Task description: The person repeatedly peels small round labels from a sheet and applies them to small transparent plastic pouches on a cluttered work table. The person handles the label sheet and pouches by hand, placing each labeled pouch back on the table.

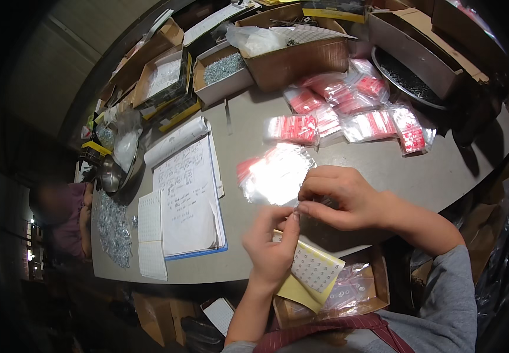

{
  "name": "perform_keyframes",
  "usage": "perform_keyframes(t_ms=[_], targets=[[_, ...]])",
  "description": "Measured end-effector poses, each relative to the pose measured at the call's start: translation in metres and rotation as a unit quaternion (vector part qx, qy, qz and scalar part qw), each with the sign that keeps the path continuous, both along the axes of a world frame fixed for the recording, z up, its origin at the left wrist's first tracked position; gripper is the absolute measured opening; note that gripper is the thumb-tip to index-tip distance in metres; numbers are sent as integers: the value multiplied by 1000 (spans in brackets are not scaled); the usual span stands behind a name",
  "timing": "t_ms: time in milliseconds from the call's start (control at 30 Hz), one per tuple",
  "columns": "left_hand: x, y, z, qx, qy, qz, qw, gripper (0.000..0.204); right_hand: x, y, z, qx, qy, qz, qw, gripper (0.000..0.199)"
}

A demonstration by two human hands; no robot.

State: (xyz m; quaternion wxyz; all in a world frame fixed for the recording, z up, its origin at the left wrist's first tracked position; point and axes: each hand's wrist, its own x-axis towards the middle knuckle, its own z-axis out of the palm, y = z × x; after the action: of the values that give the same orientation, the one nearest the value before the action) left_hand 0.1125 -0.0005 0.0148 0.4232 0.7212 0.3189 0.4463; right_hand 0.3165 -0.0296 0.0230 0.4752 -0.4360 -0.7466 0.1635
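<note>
My left hand (pixel 271 247) is closed, with a sheet of small round stickers (pixel 316 267) on yellow backing coming out from behind its thumb and palm. The sheet hangs down over a shallow cardboard box (pixel 379 273) at the table's near edge, where clear plastic bags (pixel 348 291) with round labels lie. My right hand (pixel 348 197) meets the left at the fingertips in a pinch; what is between them is too small to make out. Just beyond the hands, a fanned pile of shiny clear zip bags (pixel 278 173) with red ends rests on the table.
Bundles of red-and-clear bags (pixel 292 128) lie farther back. An open notebook (pixel 187 200) and a heap of small bagged parts (pixel 113 229) are at left. Boxes of metal hardware (pixel 222 69) and a pan of dark screws (pixel 407 76) line the back. Another person (pixel 66 217) sits at far left.
</note>
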Motion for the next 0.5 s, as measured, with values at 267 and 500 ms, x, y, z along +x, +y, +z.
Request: perform_keyframes(t_ms=[267,500], targets=[[1,-4,-2,24,14,5,1000,8,0,-2,4,106,-117,-84,984,24],[0,-3,-4,4,15,23,1000,9,10,-6,15,45,-37,21,998,33]])
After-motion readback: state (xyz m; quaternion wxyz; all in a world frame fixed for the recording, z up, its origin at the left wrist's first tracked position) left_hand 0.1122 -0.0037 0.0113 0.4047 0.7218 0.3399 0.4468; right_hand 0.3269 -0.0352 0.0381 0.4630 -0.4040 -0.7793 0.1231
